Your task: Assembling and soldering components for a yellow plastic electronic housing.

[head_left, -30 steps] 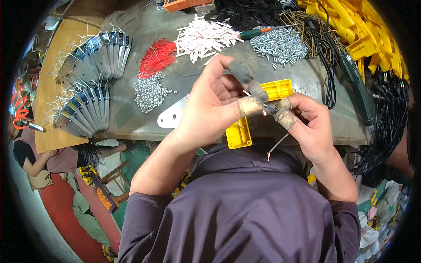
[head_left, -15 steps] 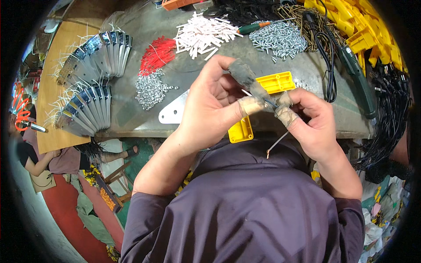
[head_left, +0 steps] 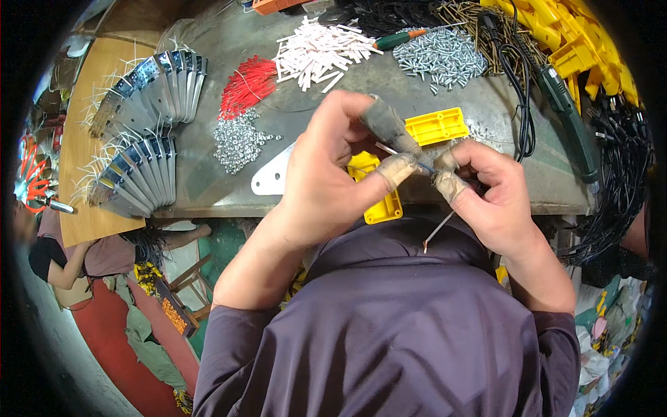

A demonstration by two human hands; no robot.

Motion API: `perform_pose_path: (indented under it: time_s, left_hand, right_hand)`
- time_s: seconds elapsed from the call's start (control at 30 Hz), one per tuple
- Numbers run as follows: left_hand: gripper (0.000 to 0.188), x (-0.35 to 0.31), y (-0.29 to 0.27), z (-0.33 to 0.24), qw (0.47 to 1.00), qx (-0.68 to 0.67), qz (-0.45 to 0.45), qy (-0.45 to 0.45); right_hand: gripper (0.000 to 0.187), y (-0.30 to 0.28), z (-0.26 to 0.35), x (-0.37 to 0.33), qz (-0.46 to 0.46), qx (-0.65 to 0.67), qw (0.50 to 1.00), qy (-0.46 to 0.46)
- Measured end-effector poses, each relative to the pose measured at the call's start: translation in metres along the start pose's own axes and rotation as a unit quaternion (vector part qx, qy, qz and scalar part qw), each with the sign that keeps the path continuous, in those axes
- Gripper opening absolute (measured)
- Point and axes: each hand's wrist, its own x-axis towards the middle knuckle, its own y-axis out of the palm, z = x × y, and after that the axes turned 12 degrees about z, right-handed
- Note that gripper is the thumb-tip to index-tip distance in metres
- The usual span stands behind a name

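Observation:
My left hand (head_left: 326,174) and my right hand (head_left: 490,194) meet just above the bench's near edge, fingertips wrapped in worn tape. Between them they pinch a thin wire (head_left: 438,231) whose loose end hangs down toward my chest. A yellow plastic block (head_left: 382,207) lies on the bench edge under my left hand, partly hidden by it. A second yellow ribbed block (head_left: 436,126) lies just beyond my fingers. A white metal plate (head_left: 272,177) sticks out to the left of my left hand.
On the grey bench (head_left: 208,187) lie red wires (head_left: 246,87), white sleeves (head_left: 319,48), small silver nuts (head_left: 236,139), screws (head_left: 438,48), fanned metal brackets (head_left: 149,83), a green-handled tool (head_left: 566,118) with black cable, and yellow parts (head_left: 577,42). Another person (head_left: 76,257) sits at lower left.
Both hands stay together on the wire with only slight finger shifts; the view has shifted a little.

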Motion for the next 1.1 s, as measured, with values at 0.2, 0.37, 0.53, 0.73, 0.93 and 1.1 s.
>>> perform_pose_path:
  time_s: [0.2, 0.37, 0.53, 0.73, 0.93, 1.1]
  left_hand:
    - [0.039, 0.000, 0.008, 0.006, 0.998, 0.045, -0.046, 0.022]
    - [0.038, -0.002, 0.007, 0.008, 0.975, -0.205, -0.083, 0.000]
    - [0.042, -0.004, 0.006, 0.009, 0.972, -0.226, -0.056, -0.005]
    - [0.046, -0.005, 0.011, 0.005, 0.984, -0.175, -0.030, 0.001]
    - [0.044, -0.012, 0.007, 0.012, 1.000, 0.008, 0.008, 0.022]
    - [0.048, -0.011, 0.003, 0.009, 0.994, 0.104, 0.010, 0.045]
  right_hand:
    - [0.013, 0.004, 0.005, 0.001, -0.022, 0.000, 0.999, -0.023]
    - [0.014, 0.001, 0.009, 0.000, -0.016, -0.003, 1.000, -0.023]
    - [0.014, 0.002, 0.007, 0.001, 0.001, 0.001, 1.000, -0.022]
    - [0.014, 0.002, 0.007, 0.000, 0.012, -0.013, 1.000, -0.003]
    - [0.014, 0.003, 0.002, 0.006, 0.018, -0.047, 0.998, -0.031]
    - [0.032, 0.008, -0.004, 0.008, 0.030, -0.119, 0.992, -0.007]
